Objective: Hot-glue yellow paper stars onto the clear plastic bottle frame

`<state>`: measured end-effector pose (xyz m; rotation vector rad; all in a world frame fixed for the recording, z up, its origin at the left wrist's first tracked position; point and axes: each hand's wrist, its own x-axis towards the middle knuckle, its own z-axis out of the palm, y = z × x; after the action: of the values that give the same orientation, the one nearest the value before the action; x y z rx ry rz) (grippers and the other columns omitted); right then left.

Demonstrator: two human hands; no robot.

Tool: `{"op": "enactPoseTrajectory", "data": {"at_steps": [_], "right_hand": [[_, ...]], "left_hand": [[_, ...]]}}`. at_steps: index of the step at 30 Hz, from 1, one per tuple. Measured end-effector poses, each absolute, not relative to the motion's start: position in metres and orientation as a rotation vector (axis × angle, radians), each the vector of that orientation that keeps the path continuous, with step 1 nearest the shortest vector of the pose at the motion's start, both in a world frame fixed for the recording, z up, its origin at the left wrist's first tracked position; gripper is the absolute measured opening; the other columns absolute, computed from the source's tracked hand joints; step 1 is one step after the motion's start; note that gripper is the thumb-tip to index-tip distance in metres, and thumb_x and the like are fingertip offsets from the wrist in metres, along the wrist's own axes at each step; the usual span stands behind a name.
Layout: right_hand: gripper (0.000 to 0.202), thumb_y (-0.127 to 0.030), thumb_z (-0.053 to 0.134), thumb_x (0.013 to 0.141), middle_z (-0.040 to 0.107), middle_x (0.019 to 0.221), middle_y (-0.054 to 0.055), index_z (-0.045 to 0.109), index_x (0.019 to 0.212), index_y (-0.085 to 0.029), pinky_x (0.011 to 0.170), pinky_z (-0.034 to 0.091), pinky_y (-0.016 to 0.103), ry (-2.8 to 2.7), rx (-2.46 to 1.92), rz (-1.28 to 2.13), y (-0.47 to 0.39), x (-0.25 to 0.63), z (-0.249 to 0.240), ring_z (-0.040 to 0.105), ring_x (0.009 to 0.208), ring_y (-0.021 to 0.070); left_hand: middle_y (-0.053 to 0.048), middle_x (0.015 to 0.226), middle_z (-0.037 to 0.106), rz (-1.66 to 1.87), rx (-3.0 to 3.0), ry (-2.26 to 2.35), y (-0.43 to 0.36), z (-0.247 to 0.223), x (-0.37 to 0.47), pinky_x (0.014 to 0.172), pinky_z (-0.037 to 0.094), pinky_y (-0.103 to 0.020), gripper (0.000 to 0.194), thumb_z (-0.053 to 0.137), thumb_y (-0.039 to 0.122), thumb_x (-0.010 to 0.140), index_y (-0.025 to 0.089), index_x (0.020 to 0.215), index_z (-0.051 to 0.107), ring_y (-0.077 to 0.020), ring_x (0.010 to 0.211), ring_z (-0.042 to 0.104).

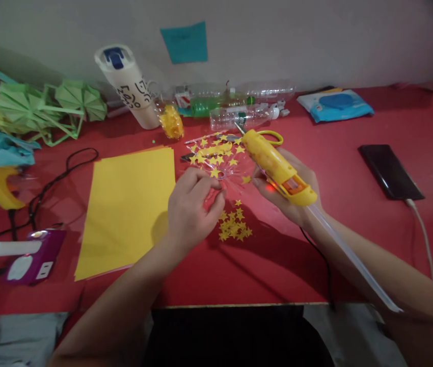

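The right hand [286, 208] gripped the gun [268, 157], nozzle [240, 129] toward the worktop's [354, 224] far edge, likely sparing the stars [234, 227]; the left hand's [190, 209] grip was unclear.

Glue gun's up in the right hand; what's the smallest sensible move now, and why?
Probably lower the nozzle of the glue gun in the right hand toward the clear plastic strips: it points up toward the bottles, while the left hand is beside the strips, where yellow stars lie.
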<state>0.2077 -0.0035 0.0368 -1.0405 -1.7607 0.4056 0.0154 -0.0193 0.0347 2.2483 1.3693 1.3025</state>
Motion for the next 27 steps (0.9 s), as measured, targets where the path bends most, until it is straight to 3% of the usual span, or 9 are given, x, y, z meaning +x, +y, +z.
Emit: {"op": "enactPoseTrajectory", "data": {"at_steps": [2,6,9,16,27], "right_hand": [[0.011,-0.027,0.063,0.078,0.056,0.081,-0.001,0.055,0.071,-0.024,0.063,0.052,0.030,-1.710,-1.067,0.430,0.004,0.205,0.036,0.059,0.070,0.0140],[0.013,-0.027,0.065,0.077,0.055,0.082,0.000,0.057,0.068,-0.024,0.066,0.052,0.032,-1.717,-1.129,0.400,0.013,0.200,0.033,0.059,0.075,0.0158],[0.014,-0.029,0.065,0.079,0.055,0.080,0.000,0.057,0.068,-0.025,0.067,0.052,0.034,-1.715,-1.122,0.377,0.015,0.200,0.032,0.058,0.075,0.0167],[0.013,-0.030,0.062,0.082,0.054,0.082,0.001,0.058,0.071,-0.024,0.071,0.049,0.036,-1.823,-1.077,0.415,0.013,0.199,0.026,0.055,0.077,0.0168],[0.015,-0.029,0.064,0.082,0.054,0.081,0.000,0.056,0.070,-0.025,0.072,0.047,0.039,-1.811,-1.100,0.405,0.015,0.197,0.018,0.052,0.078,0.0185]], "left_hand": [[-0.007,0.096,0.062,1.340,2.448,1.464,-0.013,0.032,0.015,0.082,0.047,-0.040,0.002,0.063,0.023,0.081,0.021,0.082,0.063,-0.0218,0.092,0.057],[-0.012,0.130,0.054,1.306,2.514,1.590,-0.003,0.021,0.023,0.101,0.038,-0.053,0.015,0.068,0.035,0.082,0.022,0.089,0.065,-0.0332,0.120,0.048],[-0.011,0.140,0.047,1.331,2.493,1.590,0.003,0.011,0.028,0.107,0.033,-0.056,0.022,0.067,0.042,0.082,0.022,0.092,0.065,-0.0368,0.131,0.040],[-0.007,0.141,0.047,1.380,2.336,1.511,0.013,-0.003,0.029,0.108,0.035,-0.053,0.019,0.062,0.043,0.086,0.023,0.088,0.064,-0.0319,0.128,0.044],[-0.008,0.130,0.056,1.460,2.403,1.503,0.011,-0.003,0.033,0.102,0.044,-0.047,0.012,0.062,0.031,0.087,0.021,0.081,0.060,-0.0262,0.120,0.051]]}}
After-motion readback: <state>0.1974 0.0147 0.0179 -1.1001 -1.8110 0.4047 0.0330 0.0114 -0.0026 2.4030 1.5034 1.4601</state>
